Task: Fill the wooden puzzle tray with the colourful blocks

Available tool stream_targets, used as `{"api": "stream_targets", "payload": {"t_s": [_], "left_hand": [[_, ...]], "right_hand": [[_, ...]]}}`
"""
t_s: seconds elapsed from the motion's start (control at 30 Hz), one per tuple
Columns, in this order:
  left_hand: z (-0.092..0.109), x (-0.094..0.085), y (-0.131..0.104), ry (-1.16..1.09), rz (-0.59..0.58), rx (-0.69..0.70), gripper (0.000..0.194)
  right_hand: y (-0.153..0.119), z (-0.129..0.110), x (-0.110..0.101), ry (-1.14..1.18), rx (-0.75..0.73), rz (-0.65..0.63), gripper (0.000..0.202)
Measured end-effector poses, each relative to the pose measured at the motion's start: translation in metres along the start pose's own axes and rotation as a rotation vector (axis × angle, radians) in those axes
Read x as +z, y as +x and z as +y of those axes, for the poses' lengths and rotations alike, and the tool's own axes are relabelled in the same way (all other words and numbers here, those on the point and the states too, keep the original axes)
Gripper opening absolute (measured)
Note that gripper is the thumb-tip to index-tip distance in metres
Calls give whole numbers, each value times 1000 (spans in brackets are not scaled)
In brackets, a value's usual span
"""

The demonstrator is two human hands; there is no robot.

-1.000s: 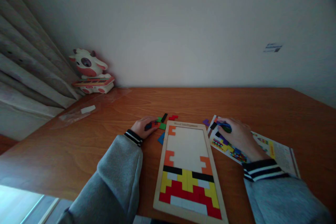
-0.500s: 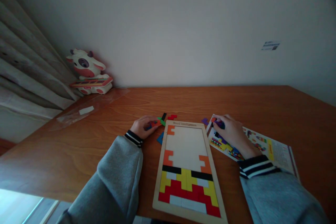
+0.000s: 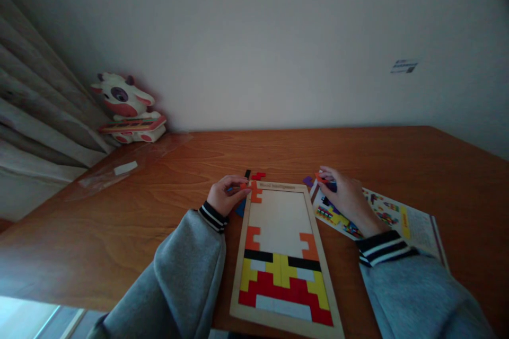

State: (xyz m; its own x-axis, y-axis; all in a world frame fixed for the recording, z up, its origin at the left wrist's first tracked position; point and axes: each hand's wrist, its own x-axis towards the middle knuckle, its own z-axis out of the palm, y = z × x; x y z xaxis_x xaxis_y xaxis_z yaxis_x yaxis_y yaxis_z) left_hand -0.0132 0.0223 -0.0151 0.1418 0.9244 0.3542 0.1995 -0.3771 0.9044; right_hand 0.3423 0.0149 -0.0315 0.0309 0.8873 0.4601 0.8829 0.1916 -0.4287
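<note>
My left hand [image 3: 226, 196] is beside the upper left corner of the wooden puzzle board [image 3: 235, 286], its fingers pinching an orange puzzle piece [image 3: 243, 186]. Another orange piece [image 3: 256, 193] lies in the board's top left corner. Over the picture sheet [image 3: 417, 226], my right hand [image 3: 345, 196] is closed on a second orange puzzle piece [image 3: 318, 178]. Yellow, red, white, black and orange pieces fill the board's lower part; its pale upper middle shows bare. A blue piece [image 3: 240, 209] is partly hidden under my left hand.
Behind the board lie a black piece [image 3: 247, 174], a red piece [image 3: 258, 175] and a purple piece [image 3: 307, 181]. A cow toy with a keyboard [image 3: 133, 124] stands at the back left, near clear plastic wrapping [image 3: 99, 183] and a curtain [image 3: 47, 95].
My left hand has moved right to the board's corner with an orange piece, and the green pieces no longer show. My right hand has risen slightly, its orange piece now tilted up.
</note>
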Motion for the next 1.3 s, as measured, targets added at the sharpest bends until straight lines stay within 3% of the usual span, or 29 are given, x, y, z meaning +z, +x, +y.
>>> {"api": "stream_targets", "payload": {"t_s": [0.2, 0.37, 0.6, 0.8, 0.93, 1.07, 1.2, 1.3], "left_hand": [[9, 6, -3, -1, -48, -88, 36], [6, 5, -4, 60, -87, -47, 34], [7, 2, -6, 323, -213, 79, 25], [8, 2, -6, 329, -225, 108, 23], [8, 2, -5, 337, -245, 102, 22], [10, 2, -5, 336, -247, 98, 22], [10, 2, -6, 319, -233, 89, 22], [11, 2, -5, 325, -245, 86, 22]], "right_hand": [[1, -3, 2, -166, 55, 14, 40], [2, -2, 3, -65, 12, 15, 41], [7, -2, -4, -22, -92, -71, 36], [8, -7, -13, -24, -37, 21, 35], [3, -22, -24, 125, -144, 49, 25], [-8, -49, -29, 216, -333, -10, 19], [-18, -75, -25, 248, -499, -171, 21], [-21, -81, -24, 247, -537, -304, 16]]}}
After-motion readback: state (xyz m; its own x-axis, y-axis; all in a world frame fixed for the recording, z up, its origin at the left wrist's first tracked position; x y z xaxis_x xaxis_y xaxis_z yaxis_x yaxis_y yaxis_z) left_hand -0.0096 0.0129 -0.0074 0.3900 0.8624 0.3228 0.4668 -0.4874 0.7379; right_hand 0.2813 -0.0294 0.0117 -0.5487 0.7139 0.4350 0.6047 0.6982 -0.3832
